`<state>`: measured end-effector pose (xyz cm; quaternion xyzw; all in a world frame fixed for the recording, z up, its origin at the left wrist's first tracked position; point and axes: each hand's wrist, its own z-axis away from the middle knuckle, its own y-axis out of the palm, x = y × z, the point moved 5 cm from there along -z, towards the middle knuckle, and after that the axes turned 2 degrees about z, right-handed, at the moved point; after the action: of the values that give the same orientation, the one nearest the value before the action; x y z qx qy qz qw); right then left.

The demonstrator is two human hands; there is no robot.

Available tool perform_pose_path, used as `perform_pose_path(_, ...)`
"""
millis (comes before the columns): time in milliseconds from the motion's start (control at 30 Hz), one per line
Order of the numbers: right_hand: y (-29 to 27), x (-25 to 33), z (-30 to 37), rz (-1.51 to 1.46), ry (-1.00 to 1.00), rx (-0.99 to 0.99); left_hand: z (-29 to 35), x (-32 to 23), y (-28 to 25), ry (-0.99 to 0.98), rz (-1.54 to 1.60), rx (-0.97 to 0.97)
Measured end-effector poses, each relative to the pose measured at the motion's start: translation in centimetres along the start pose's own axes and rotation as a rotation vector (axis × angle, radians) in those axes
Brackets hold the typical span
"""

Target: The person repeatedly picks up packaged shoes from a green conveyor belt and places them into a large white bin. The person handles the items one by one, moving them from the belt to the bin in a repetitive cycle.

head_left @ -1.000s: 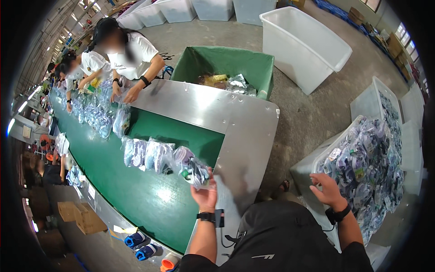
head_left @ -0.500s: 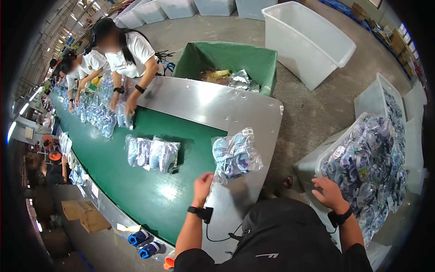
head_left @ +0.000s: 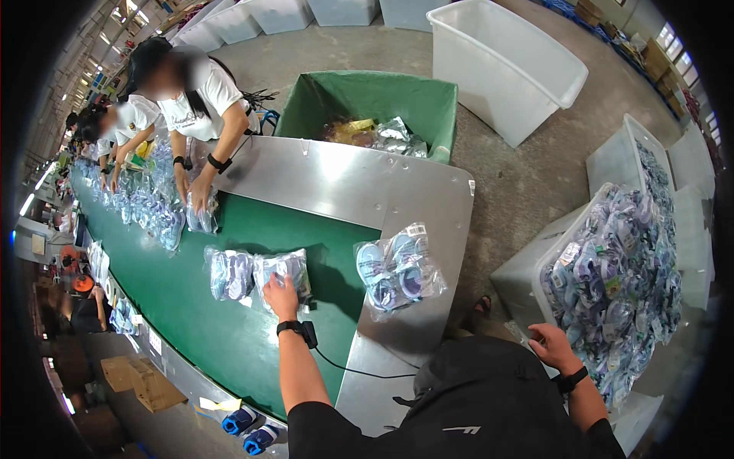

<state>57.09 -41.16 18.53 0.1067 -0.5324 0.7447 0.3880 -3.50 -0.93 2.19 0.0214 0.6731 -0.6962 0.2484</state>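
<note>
Two clear bags of blue and purple children's shoes lie side by side on the green conveyor belt (head_left: pixel 252 344). My left hand (head_left: pixel 280 296) reaches over the belt, its fingers closed at the near edge of the right-hand bagged pair of shoes (head_left: pixel 293 268). The other bagged pair (head_left: pixel 229 275) lies just left of it, untouched. Another bagged pair (head_left: pixel 399 268) rests on the metal table edge, to the right of my left hand. Low at the right, my right hand (head_left: pixel 554 346) hovers beside the full bin with fingers loosely bent and apart, apparently holding nothing.
A pale plastic bin (head_left: pixel 539 284) heaped with bagged shoes stands at my right. Behind the metal tabletop (head_left: pixel 329 164) are a green lined bin (head_left: pixel 367 92) and a white tub (head_left: pixel 489 69). Co-workers (head_left: pixel 195 107) handle bagged shoes along the belt's far left. Blue shoes (head_left: pixel 241 419) sit near the left edge.
My left hand has moved left from beside the bag on the metal edge to the right-hand bag on the belt. My right hand has dropped slightly. The view has shifted a little.
</note>
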Motion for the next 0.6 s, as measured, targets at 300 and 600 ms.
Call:
perform_pose_path(300, 0.2, 2.6, -4.0, 0.1, -0.208, 0.102, 5.7, -0.4, 0.2, -0.062, 0.186, -0.066)
perform_pose_path(600, 0.2, 7.1, -10.4, 0.14, -0.465, 0.157, 16.2, -3.0, 1.8, -0.042, 0.483, -0.178)
